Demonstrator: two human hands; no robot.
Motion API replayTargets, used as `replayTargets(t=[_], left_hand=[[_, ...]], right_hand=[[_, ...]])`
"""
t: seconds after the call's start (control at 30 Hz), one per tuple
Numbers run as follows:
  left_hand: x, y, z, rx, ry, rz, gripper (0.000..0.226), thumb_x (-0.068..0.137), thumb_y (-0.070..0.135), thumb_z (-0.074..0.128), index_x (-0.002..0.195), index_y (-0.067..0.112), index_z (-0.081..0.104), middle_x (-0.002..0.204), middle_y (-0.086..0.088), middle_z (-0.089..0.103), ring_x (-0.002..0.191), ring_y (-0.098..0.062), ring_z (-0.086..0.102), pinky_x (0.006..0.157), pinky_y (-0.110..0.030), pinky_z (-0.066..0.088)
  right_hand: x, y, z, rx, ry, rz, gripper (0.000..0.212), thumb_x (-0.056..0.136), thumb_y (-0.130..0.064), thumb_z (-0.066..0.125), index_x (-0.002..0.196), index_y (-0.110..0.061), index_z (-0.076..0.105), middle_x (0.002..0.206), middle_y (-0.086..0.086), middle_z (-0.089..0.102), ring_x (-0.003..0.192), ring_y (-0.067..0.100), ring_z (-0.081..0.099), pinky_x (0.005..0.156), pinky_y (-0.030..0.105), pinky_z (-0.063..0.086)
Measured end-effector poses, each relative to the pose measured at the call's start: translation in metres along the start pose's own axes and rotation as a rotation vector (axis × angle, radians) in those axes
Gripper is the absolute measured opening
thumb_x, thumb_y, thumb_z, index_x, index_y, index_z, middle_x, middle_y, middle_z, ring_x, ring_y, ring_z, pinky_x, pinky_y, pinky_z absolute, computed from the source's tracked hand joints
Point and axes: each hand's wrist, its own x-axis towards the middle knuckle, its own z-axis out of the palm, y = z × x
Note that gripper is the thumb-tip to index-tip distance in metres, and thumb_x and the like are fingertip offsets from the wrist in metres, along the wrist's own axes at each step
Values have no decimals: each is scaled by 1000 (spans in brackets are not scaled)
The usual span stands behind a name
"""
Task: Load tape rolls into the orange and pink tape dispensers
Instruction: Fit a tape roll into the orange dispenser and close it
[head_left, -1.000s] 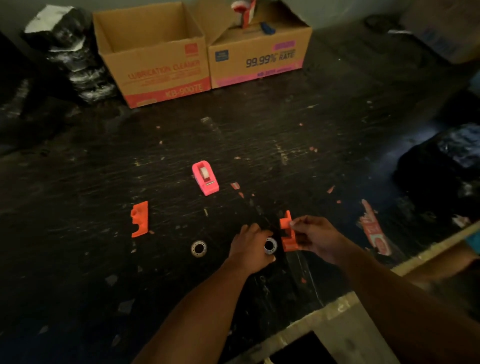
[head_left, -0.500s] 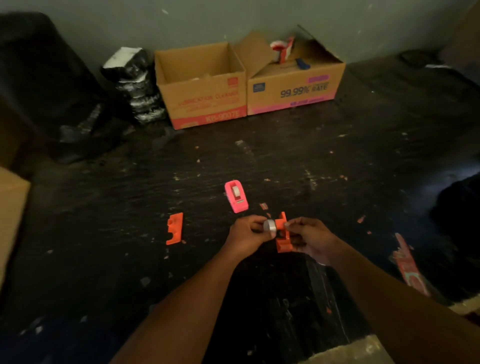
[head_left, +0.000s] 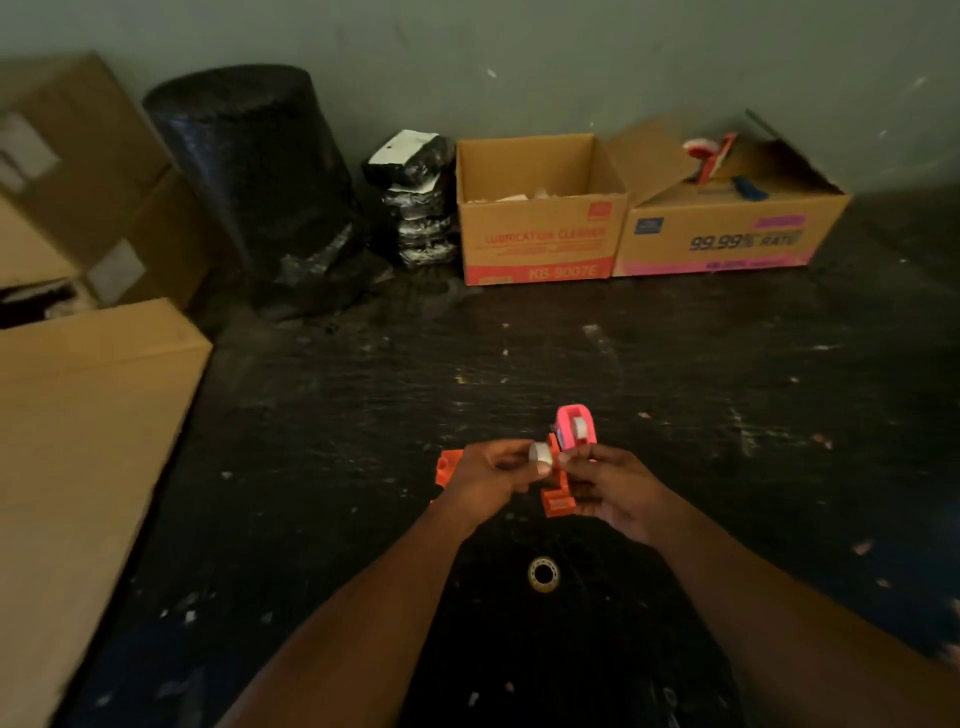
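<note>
Left hand (head_left: 488, 475) pinched a small white tape roll (head_left: 540, 455) between thumb and fingertips, held up off the dark table (head_left: 727, 415). Right hand (head_left: 610, 488) gripped the orange dispenser (head_left: 556, 496), fingers closed around its upper part, base block sticking out below the hand. Roll sat right against the top of the orange dispenser, touching or nearly so (couldn't tell whether it was seated on anything).

Pink dispenser (head_left: 574, 427) stood on the table just behind the hands, already carrying a white roll in its cradle. A loose orange piece (head_left: 448, 466) lay on the table, partly hidden behind the left hand. A second tape roll (head_left: 543, 574), clear-looking with a dark centre hole, lay flat on the table nearer the person, between the two forearms and well apart from both hands.

Back of the table, against the wall: an open cardboard box (head_left: 540, 239) with red print, and beside it, touching, another box (head_left: 727, 239) with pink print. A stack of black wrapped bundles (head_left: 415, 208) stood left of the boxes, then a big black wrapped roll (head_left: 249, 171). A large plain carton (head_left: 88, 441) filled the left edge. Table surface was scuffed and speckled with paint flecks.
</note>
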Motion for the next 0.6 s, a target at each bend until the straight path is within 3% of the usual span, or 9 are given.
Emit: replayTargets(t=[0.07,0.2,0.3,0.43,0.5,0.6], left_hand=[[10,-1,-6,-17,2,-2,38,90,14,74,127,19,69,99,8,74,69,8,68,55,-7,50],[32,-3,-14,-63,19,-28,38,90,11,73,127,20,68,96,10,73,67,10,68,64,-10,56],[47,-7,-17,-65,8,-39,44,87,15,77,130,23,66,101,15,73,82,9,66,69,-11,53],[73,-22,-24,-54,101,-101,60,81,31,82,137,22,61,126,3,71,107,-7,65,96,-30,53],[81,-36,-31,91,240,-142,60,80,43,81,134,24,63,128,2,70,114,-13,65,104,-36,51],[78,-58,-46,536,347,-203,63,81,49,76,137,27,58,140,-5,56,129,-25,54,106,-43,49]], right_hand=[[9,-3,9,16,-14,-3,22,96,-10,61,116,0,65,108,21,70,100,33,67,91,52,56],[31,-9,15,33,14,16,26,97,-12,59,120,1,64,118,21,71,113,37,67,96,53,55],[52,-11,16,25,38,47,25,96,-11,60,118,0,65,120,24,70,110,37,69,89,50,58],[74,-14,16,18,60,85,28,97,-9,58,123,1,63,120,23,71,113,36,68,85,47,58],[82,-14,15,7,64,97,28,97,-9,58,123,0,63,117,20,72,107,33,70,88,47,57],[93,-8,14,-7,80,117,21,96,-9,59,116,-3,66,117,19,71,93,25,70,86,46,56]])
